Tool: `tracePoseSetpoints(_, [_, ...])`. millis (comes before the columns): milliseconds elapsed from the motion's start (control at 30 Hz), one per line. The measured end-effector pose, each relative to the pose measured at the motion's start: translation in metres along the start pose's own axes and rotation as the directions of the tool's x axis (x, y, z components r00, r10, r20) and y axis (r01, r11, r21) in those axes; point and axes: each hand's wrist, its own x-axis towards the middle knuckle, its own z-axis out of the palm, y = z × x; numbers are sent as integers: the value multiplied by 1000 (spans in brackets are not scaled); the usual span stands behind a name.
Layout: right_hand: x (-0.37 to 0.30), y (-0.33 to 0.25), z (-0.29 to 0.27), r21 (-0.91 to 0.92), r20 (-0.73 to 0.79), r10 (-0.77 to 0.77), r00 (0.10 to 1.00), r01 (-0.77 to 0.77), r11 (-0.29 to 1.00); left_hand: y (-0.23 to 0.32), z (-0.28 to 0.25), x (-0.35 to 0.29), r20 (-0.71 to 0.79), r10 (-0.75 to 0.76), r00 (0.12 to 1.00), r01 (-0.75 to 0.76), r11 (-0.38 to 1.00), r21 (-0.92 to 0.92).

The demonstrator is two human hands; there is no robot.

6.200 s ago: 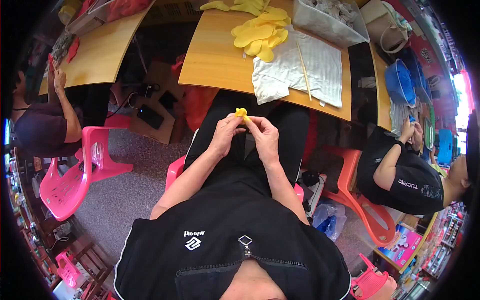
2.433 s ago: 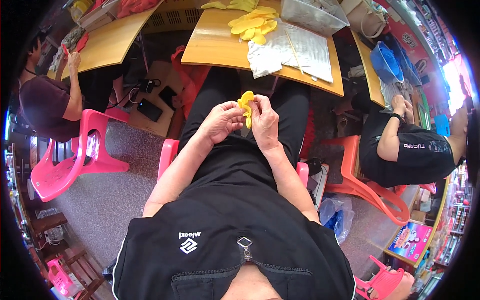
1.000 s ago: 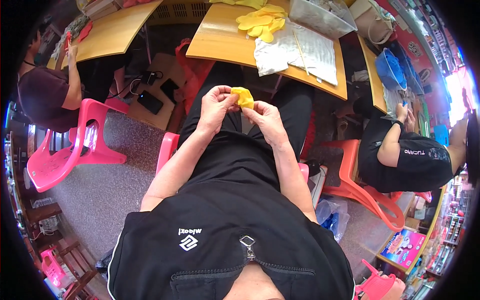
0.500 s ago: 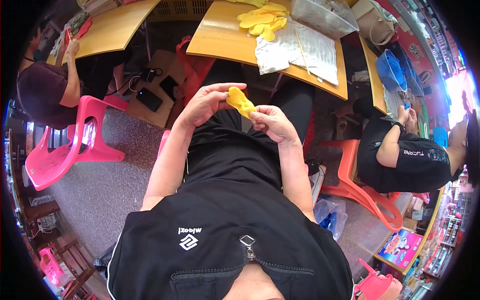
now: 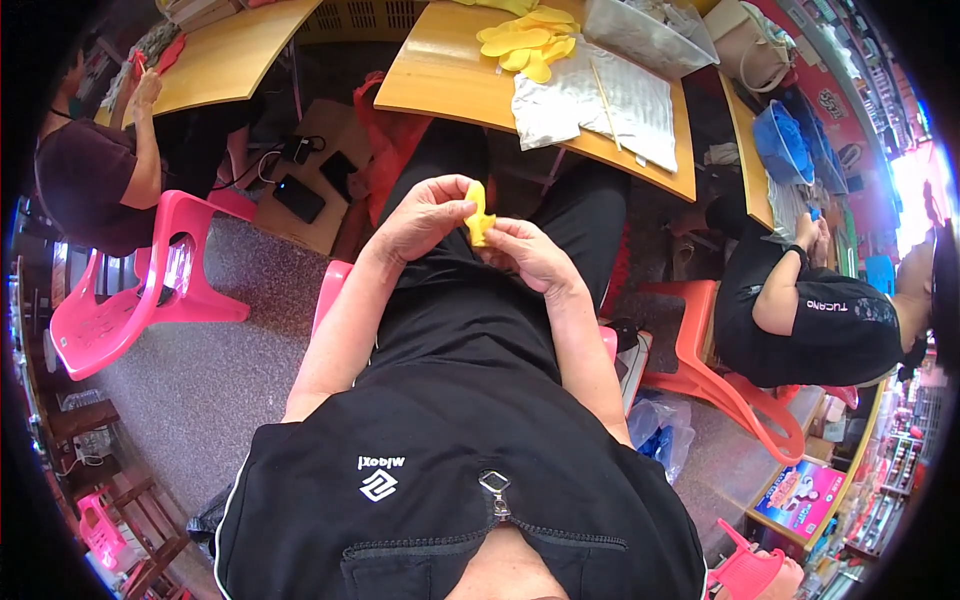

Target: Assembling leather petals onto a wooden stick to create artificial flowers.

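Since half second ago, yellow piece (image 5: 477, 216) swung from slant to nearly upright; left hand (image 5: 422, 218), fingers spread then, now drawn in. Left thumb and fingertips pinch piece's upper part; right hand (image 5: 537, 257) pinches lower end. Piece held above lap, between hands, apart from wooden table (image 5: 430, 90) ahead. On table: pile of flat yellow pieces (image 5: 528, 42), white cloth (image 5: 640, 115) with thin stick (image 5: 604, 105) across it, clear plastic bin (image 5: 660, 52) behind cloth.

Workshop — co-workers (image 5: 88, 175), wooden worktables (image 5: 435, 75)
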Motion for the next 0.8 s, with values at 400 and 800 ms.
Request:
tracePoseSetpoints(400, [5,1,5,-106,-219,-376,900,361,926,-13,9,10,-296,106,949,1,940,341])
tracePoseSetpoints(800, [6,-13,38,-574,-315,-723,614,484,661,-24,27,12,-447,459,768,-136,799,586])
